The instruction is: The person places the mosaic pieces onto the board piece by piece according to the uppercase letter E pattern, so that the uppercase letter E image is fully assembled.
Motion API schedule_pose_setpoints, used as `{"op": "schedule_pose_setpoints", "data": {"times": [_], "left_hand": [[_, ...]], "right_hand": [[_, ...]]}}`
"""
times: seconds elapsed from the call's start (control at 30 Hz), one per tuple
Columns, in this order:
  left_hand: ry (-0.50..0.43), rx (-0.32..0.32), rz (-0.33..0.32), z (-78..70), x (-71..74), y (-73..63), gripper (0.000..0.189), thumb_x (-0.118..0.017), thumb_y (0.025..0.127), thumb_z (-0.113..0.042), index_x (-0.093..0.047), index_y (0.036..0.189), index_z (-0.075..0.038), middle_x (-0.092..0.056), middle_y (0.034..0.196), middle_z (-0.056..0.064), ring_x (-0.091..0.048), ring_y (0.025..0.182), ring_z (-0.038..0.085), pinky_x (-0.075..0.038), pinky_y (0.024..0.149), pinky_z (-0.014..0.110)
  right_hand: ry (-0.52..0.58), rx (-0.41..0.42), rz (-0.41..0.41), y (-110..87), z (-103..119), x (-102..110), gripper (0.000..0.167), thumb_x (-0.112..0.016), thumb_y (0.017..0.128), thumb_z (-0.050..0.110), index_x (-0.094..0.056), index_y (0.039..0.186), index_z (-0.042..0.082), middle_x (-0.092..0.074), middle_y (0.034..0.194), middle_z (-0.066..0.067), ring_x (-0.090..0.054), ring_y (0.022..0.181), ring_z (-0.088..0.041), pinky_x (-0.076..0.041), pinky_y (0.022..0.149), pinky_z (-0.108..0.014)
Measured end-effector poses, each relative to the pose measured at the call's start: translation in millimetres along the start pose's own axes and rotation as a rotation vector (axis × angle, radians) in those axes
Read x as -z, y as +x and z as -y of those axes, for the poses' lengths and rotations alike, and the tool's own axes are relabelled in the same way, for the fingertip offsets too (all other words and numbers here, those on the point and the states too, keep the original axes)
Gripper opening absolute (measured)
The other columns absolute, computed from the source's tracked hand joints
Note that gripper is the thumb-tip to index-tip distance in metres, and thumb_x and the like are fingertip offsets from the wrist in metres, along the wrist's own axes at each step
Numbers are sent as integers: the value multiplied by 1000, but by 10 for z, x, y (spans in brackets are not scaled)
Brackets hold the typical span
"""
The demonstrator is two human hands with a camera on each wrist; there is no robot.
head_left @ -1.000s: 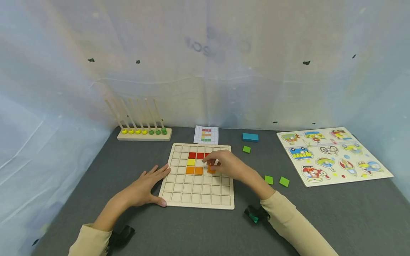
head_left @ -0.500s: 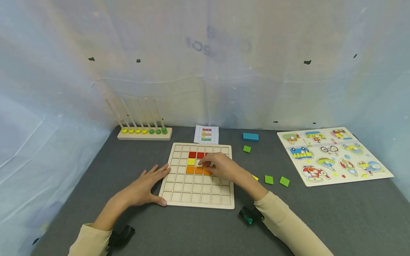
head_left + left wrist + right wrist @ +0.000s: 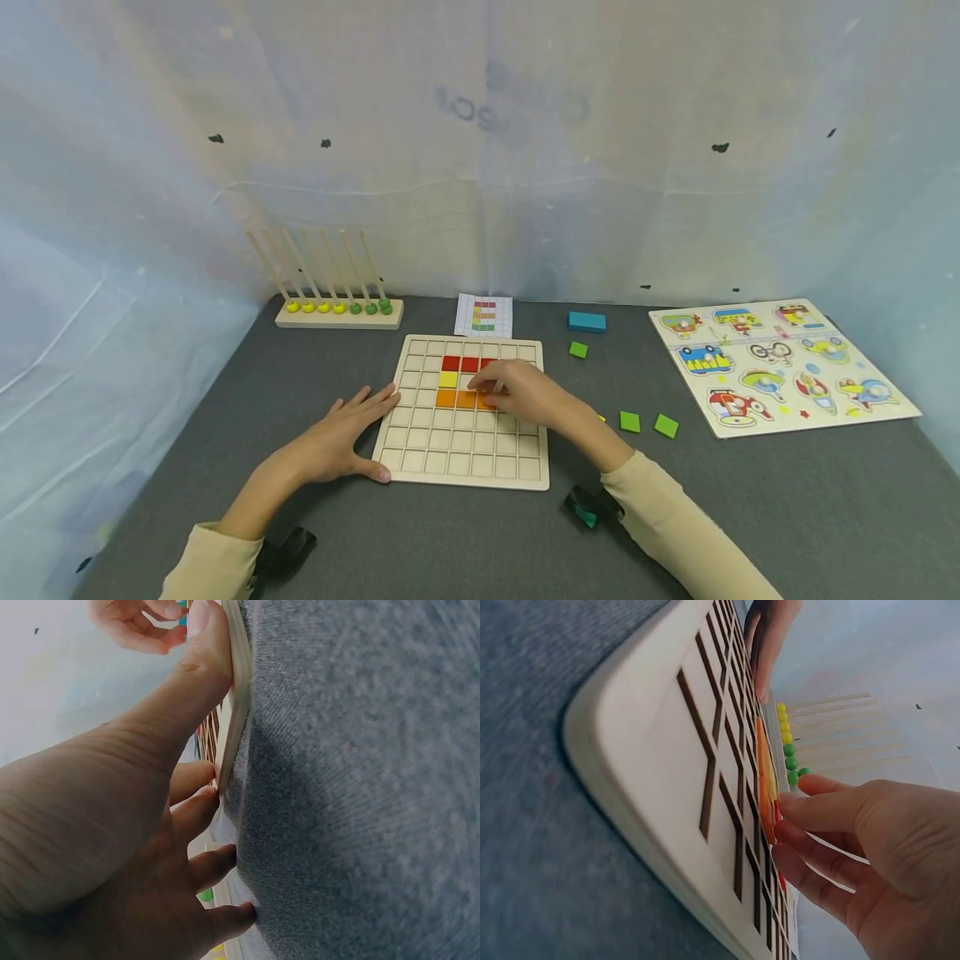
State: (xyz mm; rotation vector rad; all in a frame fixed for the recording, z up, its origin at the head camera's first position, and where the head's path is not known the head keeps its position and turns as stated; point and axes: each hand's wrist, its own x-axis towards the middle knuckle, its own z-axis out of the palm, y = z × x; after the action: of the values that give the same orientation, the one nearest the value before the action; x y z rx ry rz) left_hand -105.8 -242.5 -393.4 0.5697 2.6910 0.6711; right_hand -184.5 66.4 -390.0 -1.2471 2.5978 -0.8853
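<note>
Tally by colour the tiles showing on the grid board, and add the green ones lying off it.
Red tiles: 3, one partly behind the right hand
Yellow tile: 1
Orange tiles: 3, one partly covered
Green tiles: 3
Total: 10

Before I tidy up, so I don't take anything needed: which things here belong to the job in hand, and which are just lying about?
Likely in the job:
grid board
coloured tiles on it
pattern card
loose green tiles, matching the card's bottom row

Apparently lying about:
bead stand
blue block
picture puzzle
</note>
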Motion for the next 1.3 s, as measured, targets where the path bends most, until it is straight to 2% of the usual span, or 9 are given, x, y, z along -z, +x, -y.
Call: {"op": "schedule_pose_setpoints", "data": {"times": [0.23, 0.5, 0.7, 0.87, 1.07, 1.3], "left_hand": [[3, -1, 1, 0, -5, 1, 112, -81, 68, -53, -27, 156, -10, -18, 162, 13, -10, 146, 45, -7, 111, 70], [2, 0, 6, -13, 11, 3, 112, -81, 68, -53, -27, 156, -10, -18, 162, 13, -9, 146, 46, -7, 110, 71], [5, 5, 8, -14, 11, -3, 112, -82, 68, -52, -26, 156, -10, -18, 162, 13, -9, 146, 46, -6, 111, 71], [6, 6, 11, -28, 12, 1, 112, -82, 68, -52, -27, 156, -9, -18, 162, 14, -9, 146, 46, -6, 110, 71], [7, 10, 12, -32, 12, -4, 112, -82, 68, -51, -27, 156, -9, -19, 162, 14, -10, 146, 47, -7, 110, 71], [3, 9, 7, -37, 8, -1, 112, -83, 68, -51, -27, 156, -9, -19, 162, 15, -10, 146, 48, -7, 110, 71]], "right_hand": [[37, -28, -12, -225, -72, 173, 27, -70, 90, 4, -69, 117, 4, -70, 111, -6, -65, 97, -18, -56, 81, -33], [3, -76, -33, -600, -214, 418, 32, -70, 87, -2, -68, 118, 1, -69, 109, -10, -65, 95, -21, -56, 82, -36], [-41, -117, -28, -864, -358, 480, 32, -70, 87, -4, -69, 117, 3, -70, 108, -7, -66, 98, -21, -56, 82, -34], [-14, -127, -5, -1048, -415, 534, 34, -68, 86, -8, -69, 118, 4, -71, 111, -6, -66, 101, -22, -56, 82, -36], [18, -133, 56, -1172, -425, 581, 41, -62, 84, -17, -69, 119, 4, -69, 117, -8, -65, 105, -26, -56, 83, -35], [-15, -112, 86, -1208, -438, 529, 36, -69, 87, -6, -68, 120, 7, -69, 116, -3, -65, 105, -20, -55, 85, -37]]}}
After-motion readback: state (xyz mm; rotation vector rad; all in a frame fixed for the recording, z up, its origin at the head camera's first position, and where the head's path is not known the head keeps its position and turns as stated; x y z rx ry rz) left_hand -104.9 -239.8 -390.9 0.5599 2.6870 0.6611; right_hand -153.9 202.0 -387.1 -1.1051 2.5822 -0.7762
